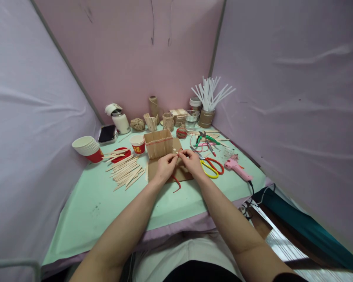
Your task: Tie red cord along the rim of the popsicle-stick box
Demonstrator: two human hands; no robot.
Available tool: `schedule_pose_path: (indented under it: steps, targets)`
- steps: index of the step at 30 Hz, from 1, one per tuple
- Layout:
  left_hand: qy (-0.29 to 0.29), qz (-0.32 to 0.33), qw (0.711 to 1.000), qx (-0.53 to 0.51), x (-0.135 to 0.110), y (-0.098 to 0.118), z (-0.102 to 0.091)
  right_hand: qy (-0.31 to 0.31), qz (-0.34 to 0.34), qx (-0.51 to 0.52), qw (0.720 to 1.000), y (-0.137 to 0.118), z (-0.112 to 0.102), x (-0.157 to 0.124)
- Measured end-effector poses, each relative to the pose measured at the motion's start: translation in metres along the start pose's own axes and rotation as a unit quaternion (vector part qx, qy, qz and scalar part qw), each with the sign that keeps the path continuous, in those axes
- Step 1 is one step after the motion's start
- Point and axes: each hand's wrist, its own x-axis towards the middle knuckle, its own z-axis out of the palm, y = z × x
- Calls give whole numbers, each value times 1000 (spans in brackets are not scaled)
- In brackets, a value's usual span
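Observation:
Over a brown cardboard sheet, my left hand and my right hand meet fingertip to fingertip. Both are closed in a pinch on a red cord, whose loose tail hangs below my left hand toward the table. Just beyond my hands, a box made of craft sticks stands on the cardboard, with a red line running round it near the top. Scissors with one red and one yellow handle lie beside my right hand.
Loose craft sticks and stacked paper cups are at left. Green-handled pliers and a pink glue gun with a cable lie at right. Behind stand a red cord ball, a glass of water and white glue sticks.

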Motion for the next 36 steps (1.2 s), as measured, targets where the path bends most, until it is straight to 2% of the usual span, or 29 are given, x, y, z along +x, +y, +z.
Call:
schedule_pose_path:
  steps: [5,9,15,21,28,33,36]
  targets:
    - [4,-13,1000,12,0,0,0,-7,-24,-19,999,0,0,0]
    - [34,-33,999,-4,2,-2,0,-17,-61,-32,997,0,0,1]
    - [51,-41,998,-27,2,-2,-2,-14,-59,-31,998,4,0,1]
    - [53,-16,998,-5,2,-3,-1,0,-59,-45,997,5,-1,2]
    - [58,22,998,20,2,-6,0,19,-30,-37,999,8,0,2]
    - [68,26,997,24,2,-5,-1,32,-80,-52,995,3,0,0]
    - [76,39,996,37,2,-5,-2,29,-88,-65,994,-1,0,-2]
